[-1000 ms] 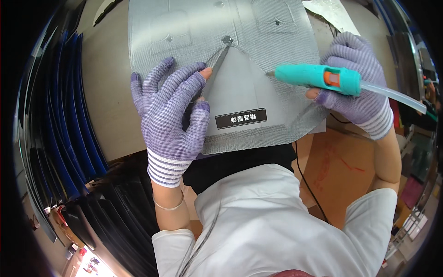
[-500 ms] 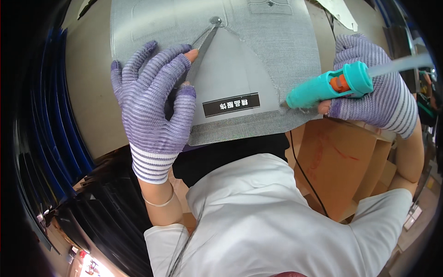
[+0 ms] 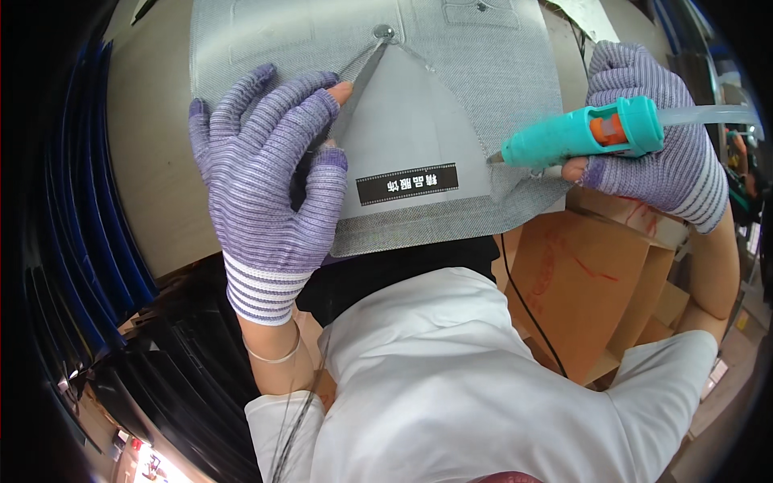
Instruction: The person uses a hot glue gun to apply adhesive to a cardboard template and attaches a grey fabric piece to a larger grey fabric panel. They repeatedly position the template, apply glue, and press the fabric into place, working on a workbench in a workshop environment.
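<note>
A grey denim-textured panel (image 3: 519, 88) lies on the table in front of me, with a round metal button (image 3: 384, 32) near its top. Below the button its folded edges part in a triangle, showing a smooth grey layer (image 3: 411, 121) that carries a black label (image 3: 407, 184). My left hand (image 3: 270, 161), in a striped purple glove, rests on the panel's left side, fingers spread, index fingertip and thumb by the fold. My gloved right hand (image 3: 644, 129) grips a teal glue gun (image 3: 555, 137) with a clear glue stick in its back. Its nozzle is at the opening's right edge.
Dark blue sheets (image 3: 97, 185) stand in a row at the left, with black ones below. An open cardboard box (image 3: 580, 282) is below the table's right side, and a black cable (image 3: 527, 302) hangs beside it. A white piece (image 3: 592, 16) lies at the far right.
The glue gun's nozzle has moved up along the right edge of the triangular opening, away from the lower corner. My left hand stays nearly in place at the fold.
</note>
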`<state>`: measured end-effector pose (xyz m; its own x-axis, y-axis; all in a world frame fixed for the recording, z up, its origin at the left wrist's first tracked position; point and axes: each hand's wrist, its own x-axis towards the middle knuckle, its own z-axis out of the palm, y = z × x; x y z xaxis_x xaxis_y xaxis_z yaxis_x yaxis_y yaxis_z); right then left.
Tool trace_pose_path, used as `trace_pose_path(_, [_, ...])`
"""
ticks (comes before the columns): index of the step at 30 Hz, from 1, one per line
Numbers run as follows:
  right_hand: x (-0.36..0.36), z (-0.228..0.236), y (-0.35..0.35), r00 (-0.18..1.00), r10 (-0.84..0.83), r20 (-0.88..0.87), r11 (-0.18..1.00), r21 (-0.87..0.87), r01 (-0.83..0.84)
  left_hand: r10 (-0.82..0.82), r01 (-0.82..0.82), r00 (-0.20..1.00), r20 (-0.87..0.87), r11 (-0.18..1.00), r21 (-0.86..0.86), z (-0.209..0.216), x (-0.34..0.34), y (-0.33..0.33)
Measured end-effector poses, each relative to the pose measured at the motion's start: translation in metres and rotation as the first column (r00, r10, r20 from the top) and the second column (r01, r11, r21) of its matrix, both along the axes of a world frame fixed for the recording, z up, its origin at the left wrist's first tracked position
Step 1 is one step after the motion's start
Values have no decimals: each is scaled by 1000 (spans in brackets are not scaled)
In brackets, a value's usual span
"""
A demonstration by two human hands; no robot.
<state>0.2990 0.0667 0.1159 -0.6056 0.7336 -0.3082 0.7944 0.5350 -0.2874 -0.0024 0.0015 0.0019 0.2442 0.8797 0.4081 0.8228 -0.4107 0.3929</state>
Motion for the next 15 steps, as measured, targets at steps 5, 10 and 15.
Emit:
trace_pose_path(5, [-2,-9,-5,987,-8,-161,999,-45,1,-7,7,1000,10,1000,17,-2,-1,-1])
trace_pose_path(10, [-7,-3,-3,976,-144,-165,960,-262,97,-23,22,999,35,999,35,-6,-2,0])
trace_pose_path(15, [41,-18,26,932,9,-363,987,-146,-67,9,-9,1000,-3,999,-31,2,3,1])
